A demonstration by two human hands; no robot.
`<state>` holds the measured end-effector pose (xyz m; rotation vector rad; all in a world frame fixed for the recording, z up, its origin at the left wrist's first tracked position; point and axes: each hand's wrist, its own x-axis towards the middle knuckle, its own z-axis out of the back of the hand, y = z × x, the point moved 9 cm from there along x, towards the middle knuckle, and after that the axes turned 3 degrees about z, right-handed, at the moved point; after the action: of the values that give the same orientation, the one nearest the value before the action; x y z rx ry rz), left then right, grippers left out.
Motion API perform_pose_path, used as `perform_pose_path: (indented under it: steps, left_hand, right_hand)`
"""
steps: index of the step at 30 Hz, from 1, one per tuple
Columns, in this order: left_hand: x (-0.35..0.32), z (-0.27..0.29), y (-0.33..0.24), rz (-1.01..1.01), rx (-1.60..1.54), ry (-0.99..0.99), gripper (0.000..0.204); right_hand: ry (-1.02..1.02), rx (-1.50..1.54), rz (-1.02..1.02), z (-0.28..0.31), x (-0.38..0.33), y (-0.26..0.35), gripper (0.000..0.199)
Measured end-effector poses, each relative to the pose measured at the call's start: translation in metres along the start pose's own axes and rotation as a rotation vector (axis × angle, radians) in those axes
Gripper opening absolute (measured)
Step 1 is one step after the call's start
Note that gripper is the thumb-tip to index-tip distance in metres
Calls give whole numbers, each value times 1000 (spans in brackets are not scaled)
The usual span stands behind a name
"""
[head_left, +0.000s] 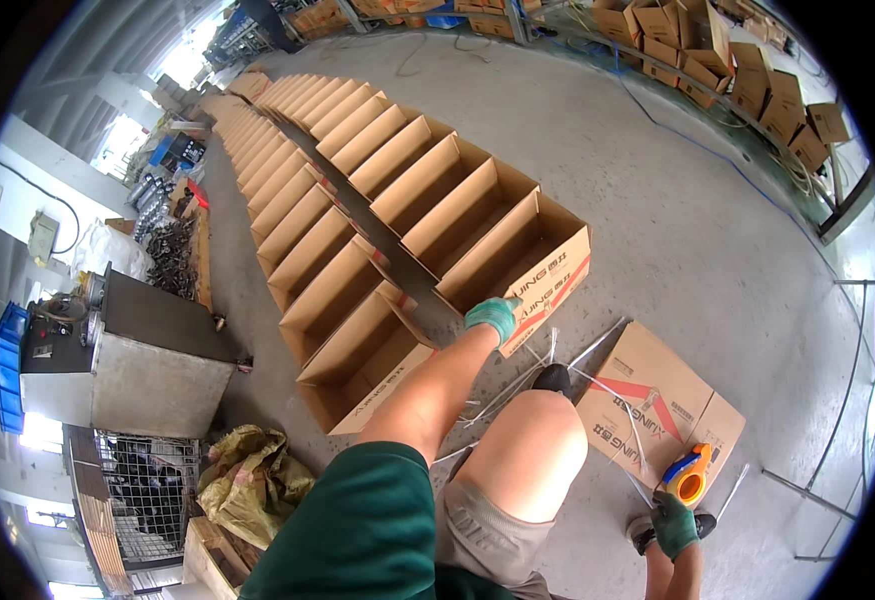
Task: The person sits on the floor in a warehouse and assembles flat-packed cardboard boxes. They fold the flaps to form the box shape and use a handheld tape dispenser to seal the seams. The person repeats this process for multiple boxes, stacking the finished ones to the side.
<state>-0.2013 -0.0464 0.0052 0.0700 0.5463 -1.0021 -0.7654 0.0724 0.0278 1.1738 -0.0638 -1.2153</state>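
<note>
Head view: A gloved left hand [493, 317] touches the right-hand row's front open carton [560, 282] on the floor [697, 220], its grip unclear, while the right hand [674, 524], well apart, clasps a tape dispenser [690, 474] over the near edge of a flattened carton [647, 375]. Loose white straps [598, 342] around a dark shoe [553, 379] could catch a step; a hard pull might skew the open carton.

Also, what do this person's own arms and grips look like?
The left grip and right grip wear green gloves ending around the wrist. The left arm has a loose, dark green short sleeve; the right sleeve is out of view.
</note>
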Motion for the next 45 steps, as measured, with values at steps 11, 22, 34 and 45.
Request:
perform_pose_path:
  steps: [11, 22, 34, 45]
  left_hand:
    - [96, 55, 124, 424, 15, -62, 61]
    - [91, 100, -58, -416, 347, -247, 41]
    - [109, -262, -118, -282, -234, 354, 60]
    - [58, -230, -200, -143, -816, 230, 45]
  right_hand:
    - [-52, 69, -11, 1, 10, -10, 38]
    - [-338, -399, -215, 58, 37, -44, 46]
    - [-329, -329, -403, 6, 95, -118, 39]
    - [-436, -292, -361, 9, 79, -151, 35]
